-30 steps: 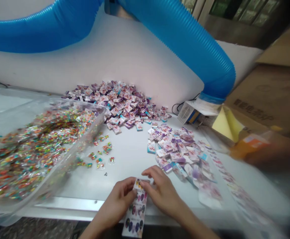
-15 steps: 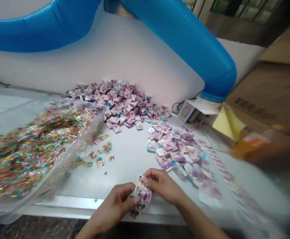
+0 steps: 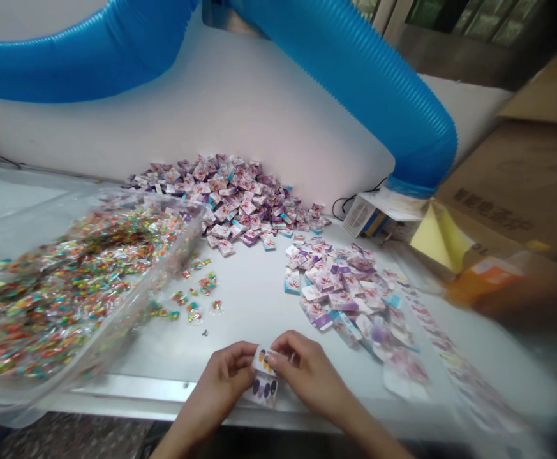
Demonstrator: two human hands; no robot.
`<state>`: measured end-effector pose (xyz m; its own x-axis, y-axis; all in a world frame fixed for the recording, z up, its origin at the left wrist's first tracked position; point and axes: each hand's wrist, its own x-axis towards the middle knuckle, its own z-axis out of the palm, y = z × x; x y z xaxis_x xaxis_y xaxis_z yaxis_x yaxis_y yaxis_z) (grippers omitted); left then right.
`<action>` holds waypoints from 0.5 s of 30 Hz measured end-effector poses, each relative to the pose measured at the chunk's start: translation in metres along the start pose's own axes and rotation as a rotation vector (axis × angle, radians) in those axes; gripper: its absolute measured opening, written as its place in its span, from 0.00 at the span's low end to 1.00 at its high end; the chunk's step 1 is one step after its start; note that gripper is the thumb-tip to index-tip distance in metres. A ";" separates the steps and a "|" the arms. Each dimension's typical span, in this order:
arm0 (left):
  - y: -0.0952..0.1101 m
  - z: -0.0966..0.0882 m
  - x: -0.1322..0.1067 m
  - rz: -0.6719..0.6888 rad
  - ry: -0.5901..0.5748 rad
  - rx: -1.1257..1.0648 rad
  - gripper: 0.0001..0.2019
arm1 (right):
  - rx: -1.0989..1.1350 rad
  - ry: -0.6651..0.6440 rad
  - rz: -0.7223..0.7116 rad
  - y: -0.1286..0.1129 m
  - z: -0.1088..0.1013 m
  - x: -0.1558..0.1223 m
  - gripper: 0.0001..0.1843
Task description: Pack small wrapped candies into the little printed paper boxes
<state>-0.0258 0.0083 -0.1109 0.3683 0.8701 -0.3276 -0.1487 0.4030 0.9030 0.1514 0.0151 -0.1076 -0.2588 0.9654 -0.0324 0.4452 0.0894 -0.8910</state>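
Note:
Near the table's front edge, my left hand (image 3: 221, 382) and my right hand (image 3: 311, 376) pinch a small white sticker sheet (image 3: 265, 387) between thumbs and fingers. The sheet carries rows of oval prints, yellow ones on top and dark purple ones below. It looks bent over across its middle. Fingers cover both of its sides. To the right of my hands lies a loose heap of small purple, white and teal cartons (image 3: 342, 280), some of them flat.
A clear plastic bin (image 3: 137, 299) of small colourful packets fills the left side. Several loose packets (image 3: 206, 282) lie beside it. A larger carton pile (image 3: 240, 197) rests against the wall, under a blue hose (image 3: 335, 70). Cardboard boxes (image 3: 512, 185) stand at right.
The sheet was held longer and tilted; now it is bent over and lower. My right hand has come down and left, closer to my left hand.

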 end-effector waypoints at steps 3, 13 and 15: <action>0.001 -0.001 -0.004 0.057 -0.079 0.028 0.17 | 0.075 0.022 -0.002 0.003 0.001 0.002 0.08; 0.017 -0.009 -0.011 0.282 -0.098 0.680 0.12 | 0.733 -0.257 0.290 0.014 0.001 0.010 0.22; 0.018 -0.010 -0.006 0.337 -0.089 0.738 0.10 | 0.792 -0.274 0.356 0.017 0.006 0.011 0.23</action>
<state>-0.0405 0.0132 -0.0950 0.4882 0.8727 -0.0109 0.3667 -0.1938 0.9099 0.1512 0.0257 -0.1252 -0.4580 0.8027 -0.3819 -0.1552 -0.4952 -0.8548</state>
